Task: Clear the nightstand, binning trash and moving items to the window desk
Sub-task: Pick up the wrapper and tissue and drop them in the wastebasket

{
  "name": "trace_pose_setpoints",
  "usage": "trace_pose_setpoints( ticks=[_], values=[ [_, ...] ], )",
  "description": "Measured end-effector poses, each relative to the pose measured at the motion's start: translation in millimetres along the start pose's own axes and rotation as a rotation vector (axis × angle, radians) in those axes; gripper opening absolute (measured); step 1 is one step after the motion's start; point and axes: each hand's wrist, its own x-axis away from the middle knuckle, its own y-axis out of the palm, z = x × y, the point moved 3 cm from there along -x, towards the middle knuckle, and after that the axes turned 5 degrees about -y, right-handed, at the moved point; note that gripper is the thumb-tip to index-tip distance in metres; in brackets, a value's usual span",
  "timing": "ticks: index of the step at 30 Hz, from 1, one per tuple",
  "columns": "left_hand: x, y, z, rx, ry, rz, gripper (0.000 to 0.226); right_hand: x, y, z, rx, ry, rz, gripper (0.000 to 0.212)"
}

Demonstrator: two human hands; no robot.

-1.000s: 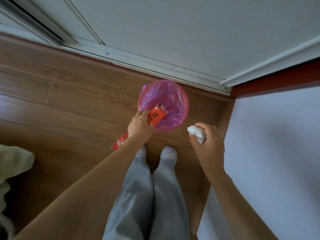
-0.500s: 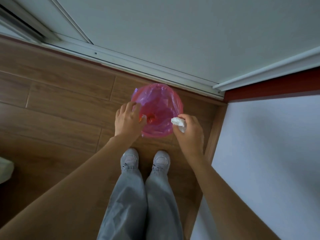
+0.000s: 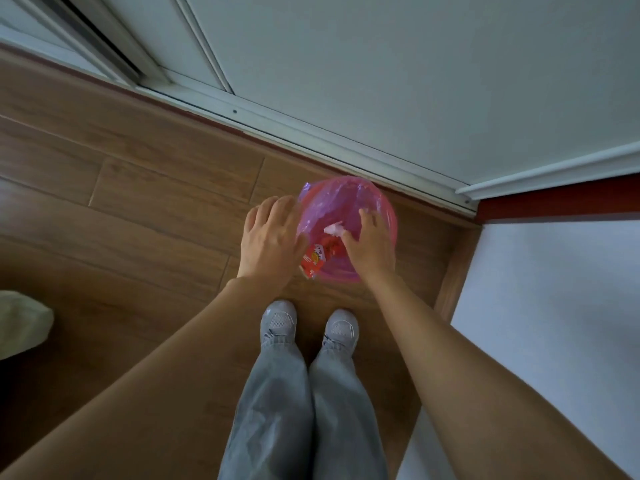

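A small bin lined with a pink plastic bag (image 3: 374, 199) stands on the wooden floor against the sliding door track. A red snack wrapper (image 3: 317, 258) lies inside the bin at its near-left wall. My left hand (image 3: 270, 237) hovers flat and empty beside the bin's left rim, fingers spread. My right hand (image 3: 369, 244) reaches over the bin's mouth, and a crumpled white tissue (image 3: 334, 229) sits at its fingertips, over the bag; whether the fingers still pinch it is unclear.
My two grey shoes (image 3: 278, 318) stand just short of the bin. A white surface (image 3: 554, 306) with a wooden edge fills the right side. A pale cloth (image 3: 20, 323) lies at the left edge. The white door frame (image 3: 311, 133) runs behind the bin.
The red wrapper left my left hand and dropped into the bin; that hand opened and drew to the left rim. My right hand carried the tissue from beside the bin to over its mouth.
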Motion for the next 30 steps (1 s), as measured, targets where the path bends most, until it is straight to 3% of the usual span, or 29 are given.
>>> trace_pose_setpoints(
  ticks=[6, 18, 24, 30],
  values=[
    [-7, -67, 10, 0.064, -0.053, 0.043, 0.038, 42, -82, -42, 0.116, -0.264, 0.156, 0.052],
    [16, -303, 71, 0.066, -0.183, 0.014, 0.043, 194, -257, -183, 0.265, -0.455, 0.201, 0.048],
    [44, -389, 84, 0.072, -0.236, 0.027, 0.041, 259, -316, -227, 0.264, -0.528, 0.284, 0.043],
    [82, -450, 86, 0.078, -0.317, 0.11, 0.045, 294, -352, -254, 0.294, -0.659, 0.298, 0.053]
  ],
)
